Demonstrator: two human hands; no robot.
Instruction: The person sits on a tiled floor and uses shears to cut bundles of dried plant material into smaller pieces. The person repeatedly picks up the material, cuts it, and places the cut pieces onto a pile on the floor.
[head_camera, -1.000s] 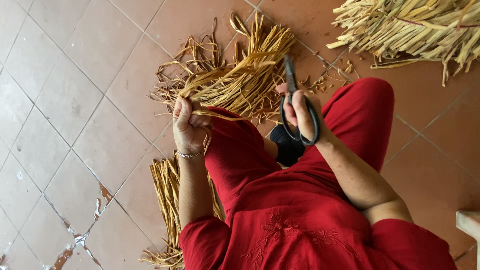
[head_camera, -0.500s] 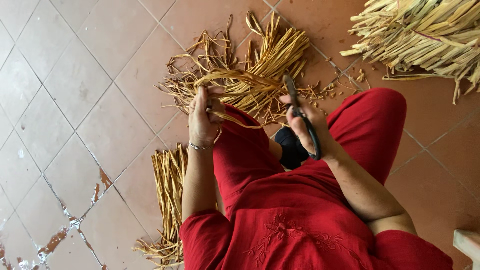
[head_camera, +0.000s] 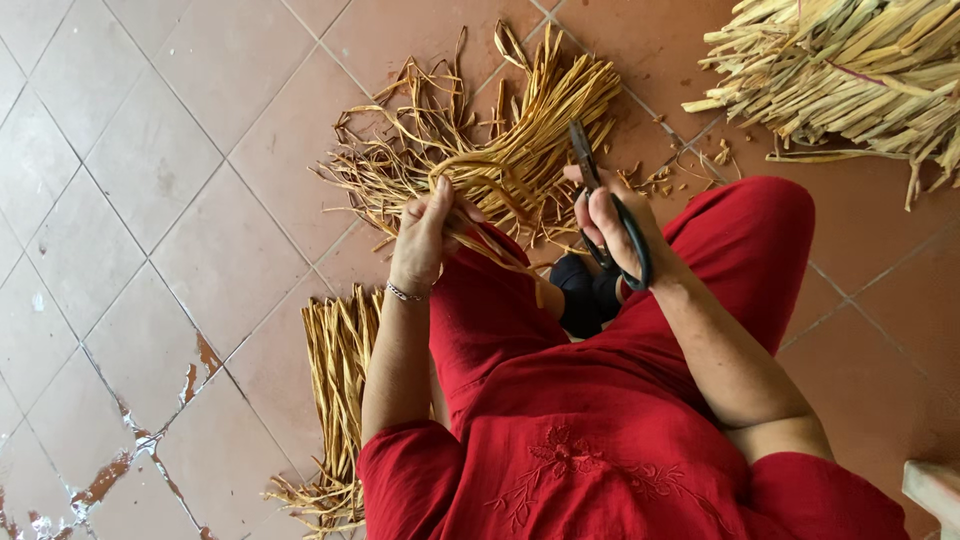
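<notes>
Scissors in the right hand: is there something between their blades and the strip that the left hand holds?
Nothing visible. The scissors in the right hand point over the loose pile of strips; a bare gap separates them from the strip pinched by the left hand.

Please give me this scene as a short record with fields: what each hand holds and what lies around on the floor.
left hand: pinches a dry strip
right hand: holds black scissors, blades closed, pointing away
pile ahead: loose curled strips on the tiles
flat bundle: straight strips beside the left arm
big heap: pale stalks, upper right
floor: reddish tiles, worn patches
clothes: red
</notes>
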